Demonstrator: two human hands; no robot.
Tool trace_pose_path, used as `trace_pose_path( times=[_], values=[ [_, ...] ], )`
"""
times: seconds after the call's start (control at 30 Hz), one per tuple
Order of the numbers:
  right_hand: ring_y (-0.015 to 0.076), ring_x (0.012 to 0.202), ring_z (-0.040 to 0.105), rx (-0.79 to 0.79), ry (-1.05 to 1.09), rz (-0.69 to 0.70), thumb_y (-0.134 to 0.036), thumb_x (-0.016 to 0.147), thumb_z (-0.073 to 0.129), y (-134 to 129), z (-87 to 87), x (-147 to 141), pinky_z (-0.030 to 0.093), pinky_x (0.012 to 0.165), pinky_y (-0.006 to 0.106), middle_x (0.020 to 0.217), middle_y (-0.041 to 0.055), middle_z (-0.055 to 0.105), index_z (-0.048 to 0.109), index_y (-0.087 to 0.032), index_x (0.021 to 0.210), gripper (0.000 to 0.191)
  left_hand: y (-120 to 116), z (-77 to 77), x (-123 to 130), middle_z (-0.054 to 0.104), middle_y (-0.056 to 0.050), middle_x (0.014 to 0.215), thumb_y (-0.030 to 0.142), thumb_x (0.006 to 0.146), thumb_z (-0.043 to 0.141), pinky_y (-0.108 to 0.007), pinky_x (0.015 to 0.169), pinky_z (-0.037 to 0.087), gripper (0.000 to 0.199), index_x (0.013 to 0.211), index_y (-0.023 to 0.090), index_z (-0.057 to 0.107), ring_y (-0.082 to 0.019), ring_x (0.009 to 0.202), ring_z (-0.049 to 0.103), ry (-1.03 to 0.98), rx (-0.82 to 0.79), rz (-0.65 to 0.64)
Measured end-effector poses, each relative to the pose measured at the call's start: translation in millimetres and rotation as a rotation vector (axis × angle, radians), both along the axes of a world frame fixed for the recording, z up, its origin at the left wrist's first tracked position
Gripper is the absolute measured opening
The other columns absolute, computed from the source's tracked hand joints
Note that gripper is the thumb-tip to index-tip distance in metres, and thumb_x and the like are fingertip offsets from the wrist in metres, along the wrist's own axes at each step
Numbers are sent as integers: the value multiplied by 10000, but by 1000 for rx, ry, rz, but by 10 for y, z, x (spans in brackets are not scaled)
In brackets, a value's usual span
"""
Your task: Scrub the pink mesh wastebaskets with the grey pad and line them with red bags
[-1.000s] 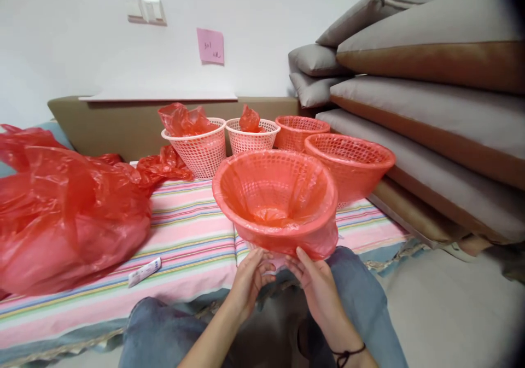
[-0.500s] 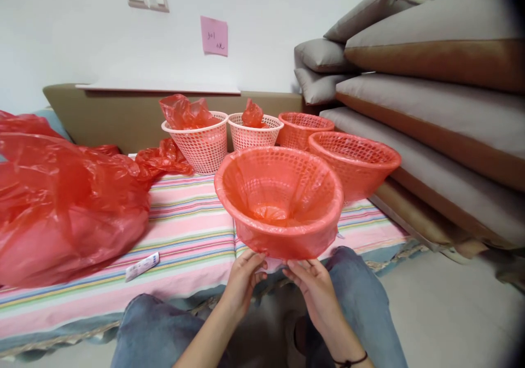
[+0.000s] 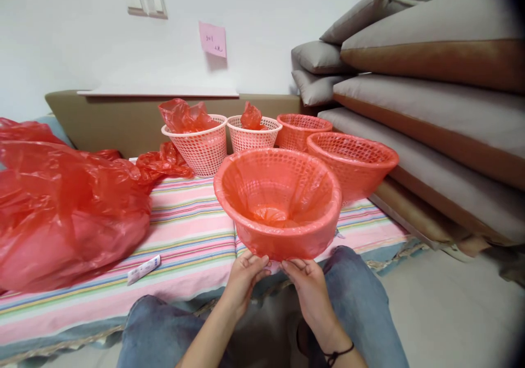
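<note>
your left hand (image 3: 246, 283) and right hand (image 3: 307, 286) pinch the near hem of the red plastic bag (image 3: 287, 243) lining the front mesh basket (image 3: 279, 165), over the striped cloth (image 3: 192, 242); its underside and some fingertips are hidden. the red plastic heap (image 3: 69, 220) is cut off at left.

So the near basket (image 3: 283, 242) is see-through red with a grid pattern showing through, the right-hand baskets (image 3: 353, 174) are the same red mesh look, and the far left pair of baskets (image 3: 200, 152) are pale pink lattice with bright red plastic (image 3: 186, 117). The cloth (image 3: 192, 220) is pink with blue, green, yellow and white stripes, and the big bag (image 3: 74, 209) on the left is see-through red too. Cushions (image 3: 430, 100) on the right are grey and brown, jeans (image 3: 356, 297) faded blue.
</note>
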State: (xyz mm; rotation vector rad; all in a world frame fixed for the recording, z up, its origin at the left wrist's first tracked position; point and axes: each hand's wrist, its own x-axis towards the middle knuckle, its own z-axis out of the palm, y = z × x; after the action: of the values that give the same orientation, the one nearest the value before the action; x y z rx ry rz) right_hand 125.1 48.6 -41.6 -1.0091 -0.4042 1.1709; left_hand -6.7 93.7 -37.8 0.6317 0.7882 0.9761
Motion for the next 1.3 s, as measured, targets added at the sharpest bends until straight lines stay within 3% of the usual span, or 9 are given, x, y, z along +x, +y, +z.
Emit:
trace_pose_path(
  times=[0.13,0.2,0.4,0.57,0.73,0.8,1.0,1.13,1.3],
  values=[
    [169,841,711,30,38,-25,-289,519,934,-31,35,29,565,831,299,859,24,773,719,-184,832,394,-11,5,2,753,-50,828,239,511,955,-217,710,578,477,920,138,731,-110,675,678,-12,-12,5],
    [157,797,705,19,61,-68,-297,513,939,-29,37,44,570,801,291,832,12,768,712,-187,810,390,-22,24,7,748,-53,853,262,525,947,-236,732,584,466,917,142,727,-124,715,687,-23,-20,7],
    [120,713,677,9,19,-30,-308,488,949,-15,-47,90,552,715,230,788,15,769,717,-180,840,441,-6,16,-20,604,39,662,393,539,917,-158,467,463,414,768,168,655,-81,574,578,20,-41,143],
    [150,862,696,41,37,-34,-287,512,942,-19,-29,91,563,801,263,925,16,766,709,-207,911,468,1,-22,-51,589,30,607,374,533,899,-165,448,432,389,749,148,667,-86,548,529,101,-4,187],
    [113,671,647,7,44,-74,-316,496,943,-13,-49,119,582,715,252,651,-50,665,640,-187,670,372,-22,-56,-48,607,14,627,333,540,868,-184,468,455,355,769,136,680,-105,571,546,141,-9,211],
    [115,671,654,-3,50,-78,-324,474,947,-19,-74,128,582,722,250,636,-49,661,625,-184,643,390,-15,-64,-49,618,10,662,341,545,850,-188,481,462,357,779,140,672,-106,583,565,134,-30,238],
    [176,885,703,12,41,-67,-347,519,929,-67,-58,122,580,768,285,986,46,753,716,-204,907,465,41,-24,-94,674,-34,850,505,578,805,-190,463,442,478,864,158,644,-95,584,578,86,-63,296],
    [174,832,705,34,30,-120,-417,592,887,-42,-19,152,587,748,307,886,24,740,707,-200,844,377,97,0,-139,652,-12,873,470,579,863,-150,437,393,476,870,156,656,-64,577,546,125,-41,296],
    [139,726,688,-22,78,-204,-420,464,934,36,-3,220,581,674,262,766,-15,724,674,-196,737,439,169,-15,-138,634,-6,815,470,545,892,-133,400,324,476,808,139,674,-49,544,496,140,-28,272]
  ],
)
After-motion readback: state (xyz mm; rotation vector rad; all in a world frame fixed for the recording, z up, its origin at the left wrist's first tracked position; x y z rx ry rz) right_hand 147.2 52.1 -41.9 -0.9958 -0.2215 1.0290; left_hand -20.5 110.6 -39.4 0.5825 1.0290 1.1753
